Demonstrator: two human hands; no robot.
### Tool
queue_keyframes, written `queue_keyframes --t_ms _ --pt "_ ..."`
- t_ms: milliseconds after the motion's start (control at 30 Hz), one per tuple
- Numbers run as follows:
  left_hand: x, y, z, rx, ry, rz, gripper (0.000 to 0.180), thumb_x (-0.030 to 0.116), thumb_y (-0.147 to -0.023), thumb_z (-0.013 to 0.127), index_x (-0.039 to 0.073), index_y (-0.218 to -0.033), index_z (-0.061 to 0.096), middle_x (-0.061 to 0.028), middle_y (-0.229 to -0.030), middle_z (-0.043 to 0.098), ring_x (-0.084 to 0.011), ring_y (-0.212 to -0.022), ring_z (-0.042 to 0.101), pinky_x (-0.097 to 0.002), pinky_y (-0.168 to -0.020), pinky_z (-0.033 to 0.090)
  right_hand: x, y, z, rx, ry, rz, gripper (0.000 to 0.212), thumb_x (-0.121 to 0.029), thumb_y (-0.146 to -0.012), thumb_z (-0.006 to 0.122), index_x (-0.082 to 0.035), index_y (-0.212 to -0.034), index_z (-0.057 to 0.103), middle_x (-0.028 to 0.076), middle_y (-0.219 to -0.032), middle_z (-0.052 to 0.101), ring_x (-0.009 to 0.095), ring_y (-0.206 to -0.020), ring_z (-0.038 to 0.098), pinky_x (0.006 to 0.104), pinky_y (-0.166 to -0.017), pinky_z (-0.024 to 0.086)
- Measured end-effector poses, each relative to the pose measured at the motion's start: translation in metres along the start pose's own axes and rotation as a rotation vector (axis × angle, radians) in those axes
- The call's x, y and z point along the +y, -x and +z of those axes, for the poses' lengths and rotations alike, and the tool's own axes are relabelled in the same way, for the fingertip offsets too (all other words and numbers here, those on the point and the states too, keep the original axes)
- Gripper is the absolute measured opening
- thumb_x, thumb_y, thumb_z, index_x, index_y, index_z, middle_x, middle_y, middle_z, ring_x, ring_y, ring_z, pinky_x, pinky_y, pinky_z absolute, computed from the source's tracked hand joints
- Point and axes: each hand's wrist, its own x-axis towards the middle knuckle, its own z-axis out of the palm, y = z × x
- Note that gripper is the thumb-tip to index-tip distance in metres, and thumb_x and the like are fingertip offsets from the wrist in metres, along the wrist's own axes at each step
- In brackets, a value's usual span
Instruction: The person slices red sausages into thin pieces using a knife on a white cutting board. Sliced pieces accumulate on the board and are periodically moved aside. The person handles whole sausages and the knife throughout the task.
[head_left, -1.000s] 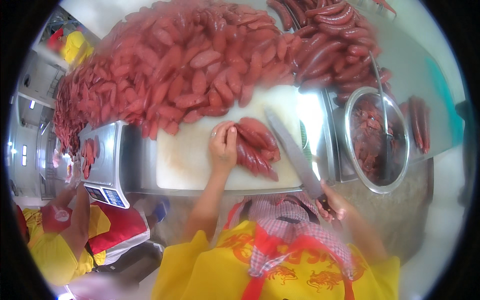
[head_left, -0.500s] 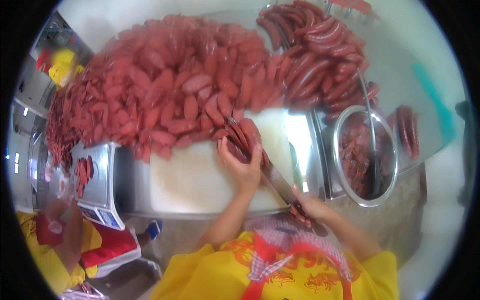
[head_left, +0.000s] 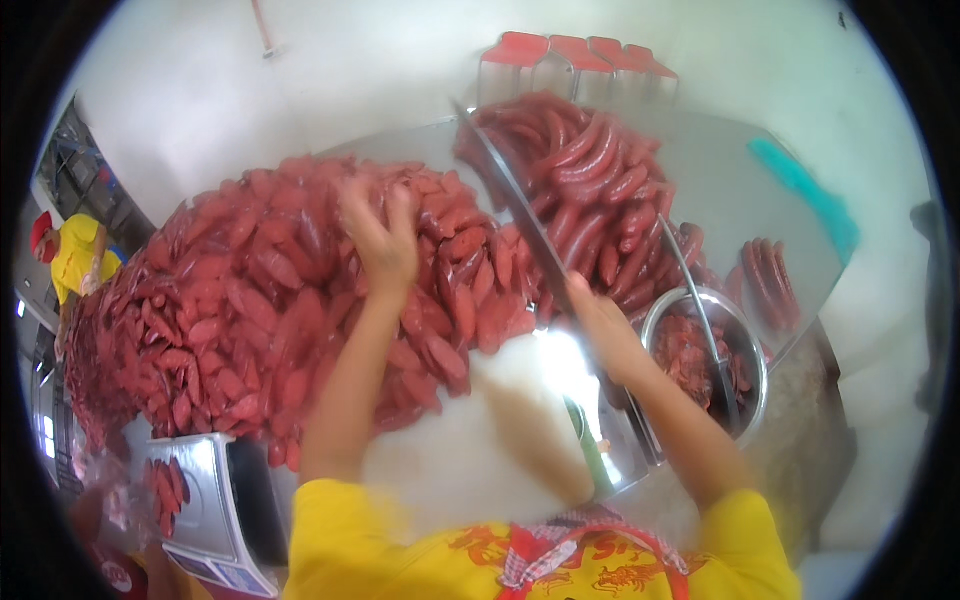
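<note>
A big heap of red sliced sausage pieces [head_left: 240, 310] covers the left and middle of the metal table. Over its right part, my left hand [head_left: 380, 240] is raised with fingers apart and nothing in them. My right hand [head_left: 605, 325] grips a long-bladed knife [head_left: 520, 205], its blade slanting up and to the left past a pile of whole red sausages [head_left: 595, 180]. Below the heap lies a white cutting board [head_left: 430, 475] with no sausage on its visible part. The knife's handle is mostly hidden in my fist.
A steel bowl [head_left: 757, 395] of sausage scraps holds a long dark-handled tool [head_left: 695, 285]. Nearby lie several whole sausages [head_left: 770, 285] and a turquoise strip [head_left: 805, 195]. A scale [head_left: 210, 515] carries slices. Red stools [head_left: 575, 52] stand behind; a co-worker [head_left: 75, 255] is far left.
My left hand has let go of the sausage pieces and moved forward over the heap. My right hand has swung the knife up and forward from the board. The view has tilted up.
</note>
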Motion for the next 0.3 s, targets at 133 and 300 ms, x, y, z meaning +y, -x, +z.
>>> queue_keyframes --t_ms 133,300 --pt "0.008 0.048 0.018 -0.497 -0.196 0.453 0.044 0.023 -0.085 0.065 0.004 -0.124 0.054 -0.0188 -0.133 0.049 -0.0375 -0.129 0.041 -0.0488 -0.109 0.027 0.045 0.052 -0.018 0.035 -0.112 0.382 0.081 -0.070 -0.094 0.026 -0.003 -0.058 0.052 0.006 -0.046 0.046 0.016 -0.035 0.045 0.0294 -0.034 0.033" --pt "-0.043 0.012 0.144 -0.809 -0.095 0.045 0.033 0.018 -0.083 0.064 0.008 -0.114 0.061 -0.0190 -0.129 0.056 -0.0357 -0.129 0.044 -0.0447 -0.104 0.033 0.089 0.079 -0.008 0.057 -0.174 0.515 0.081 -0.072 -0.093 0.023 -0.003 -0.068 0.058 0.007 -0.052 0.052 0.017 -0.040 0.051 0.0307 -0.038 0.040"
